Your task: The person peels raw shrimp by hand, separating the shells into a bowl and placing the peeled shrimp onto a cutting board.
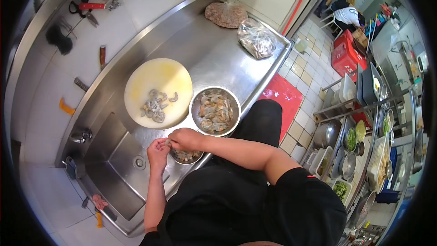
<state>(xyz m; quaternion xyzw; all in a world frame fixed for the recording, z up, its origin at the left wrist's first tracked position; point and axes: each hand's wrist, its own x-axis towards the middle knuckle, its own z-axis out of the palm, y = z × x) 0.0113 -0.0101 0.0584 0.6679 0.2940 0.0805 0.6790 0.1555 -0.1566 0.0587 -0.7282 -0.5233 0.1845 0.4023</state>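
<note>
My left hand and my right hand meet over the counter's near edge, fingers pinched together around a small greyish shrimp, mostly hidden by the fingers. Beneath them, partly covered by my right hand, a metal bowl contains what look like shrimp shells. Just beyond my right hand stands a metal colander full of shrimp in their shells. A round whitish cutting board lies farther back, with a pile of grey peeled shrimp on it.
The steel sink basin and faucet are at left. Two filled plastic bags, one reddish and one silvery, rest at the counter's far end. Scissors hang on the wall. Shelves with food containers stand right; people are behind.
</note>
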